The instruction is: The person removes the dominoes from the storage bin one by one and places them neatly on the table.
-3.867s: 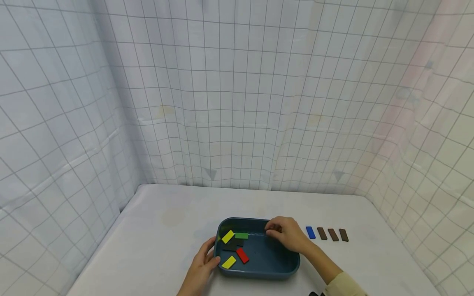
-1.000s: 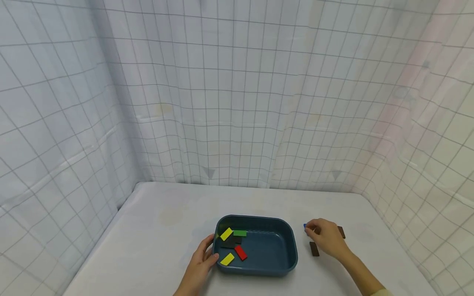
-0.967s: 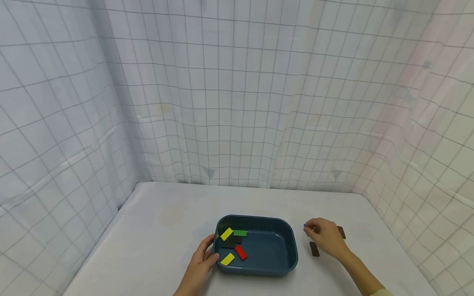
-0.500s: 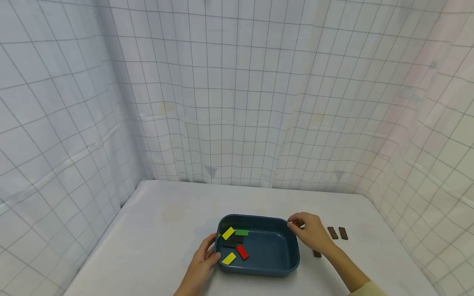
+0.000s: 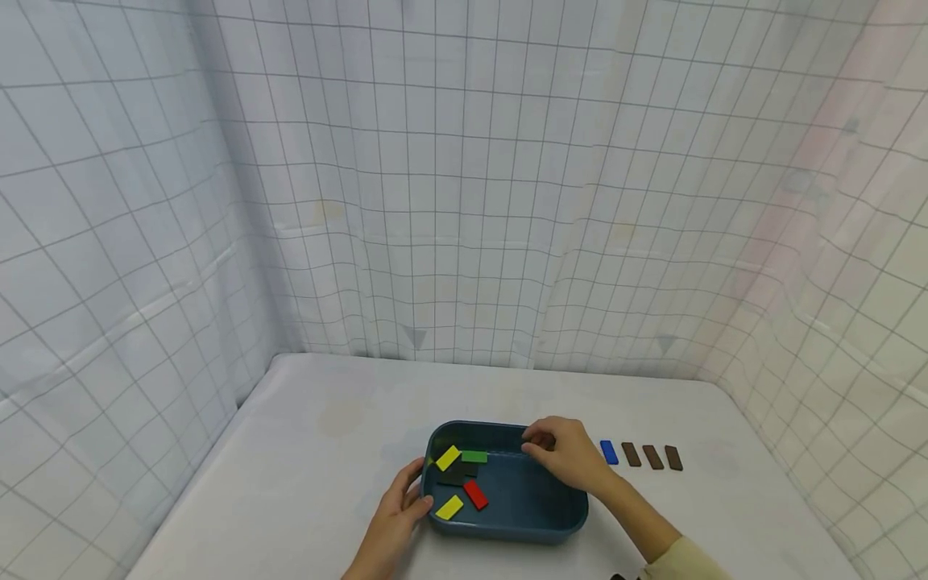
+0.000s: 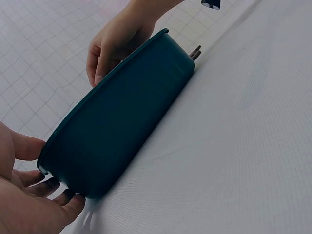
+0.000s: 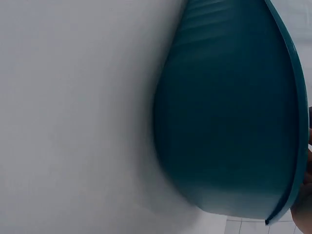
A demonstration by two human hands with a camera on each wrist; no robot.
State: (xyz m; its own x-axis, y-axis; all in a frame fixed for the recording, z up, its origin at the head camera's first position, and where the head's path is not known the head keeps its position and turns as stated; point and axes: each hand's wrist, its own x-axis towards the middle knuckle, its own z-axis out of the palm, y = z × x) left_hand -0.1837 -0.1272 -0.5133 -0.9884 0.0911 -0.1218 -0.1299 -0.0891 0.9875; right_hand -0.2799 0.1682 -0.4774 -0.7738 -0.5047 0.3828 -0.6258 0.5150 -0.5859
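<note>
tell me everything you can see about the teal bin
The bin is a dark blue-green, open-topped, rounded rectangle with smooth walls and a thin lip; it looks like plastic. It stands upright on the white table, long sides running left to right. Toward its left end lie two yellow blocks, a green block, a red block and black pieces. The left hand grips its left end; the right hand is over its far right part, rim contact unclear.
</note>
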